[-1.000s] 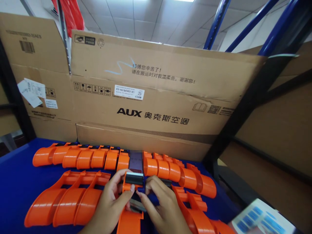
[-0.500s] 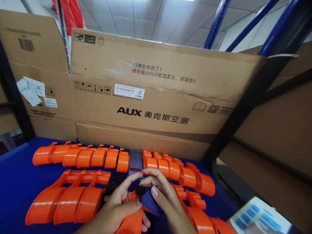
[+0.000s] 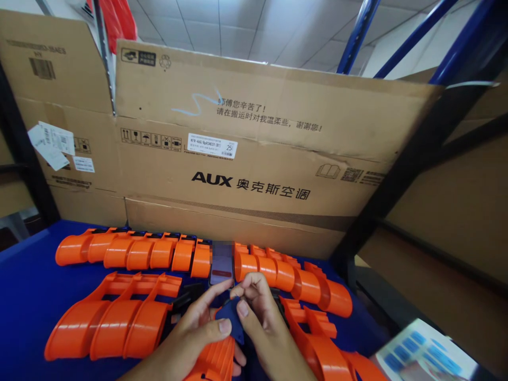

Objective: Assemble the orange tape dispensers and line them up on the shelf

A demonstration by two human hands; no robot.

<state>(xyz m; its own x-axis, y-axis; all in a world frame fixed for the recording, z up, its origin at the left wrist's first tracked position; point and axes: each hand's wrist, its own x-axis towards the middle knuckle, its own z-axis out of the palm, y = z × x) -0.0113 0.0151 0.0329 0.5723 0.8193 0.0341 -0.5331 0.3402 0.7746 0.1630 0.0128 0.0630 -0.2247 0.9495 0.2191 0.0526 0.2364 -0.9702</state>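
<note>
My left hand (image 3: 194, 333) is closed around a ribbed orange plastic part (image 3: 217, 360), low in the middle of the view. A small dark blue flap-like piece (image 3: 230, 316) lies against the top of that part. My left thumb presses on its lower left edge. My right hand (image 3: 262, 323) pinches the blue piece from the right, thumb on its near face and fingers curled behind. How the blue piece joins the orange part is hidden by my fingers.
A row of curved orange parts (image 3: 117, 254) runs along the back of the blue table (image 3: 24, 286). Larger orange parts (image 3: 107, 325) lie at left, others (image 3: 321, 354) at right. A phone (image 3: 221, 264) stands mid-back before a cardboard wall (image 3: 254, 174). A printed sheet (image 3: 426, 352) is front right.
The blue piece has turned and now lies flatter over the orange part, nearer my left thumb. My right fingers have curled in more tightly behind it. The view has shifted slightly.
</note>
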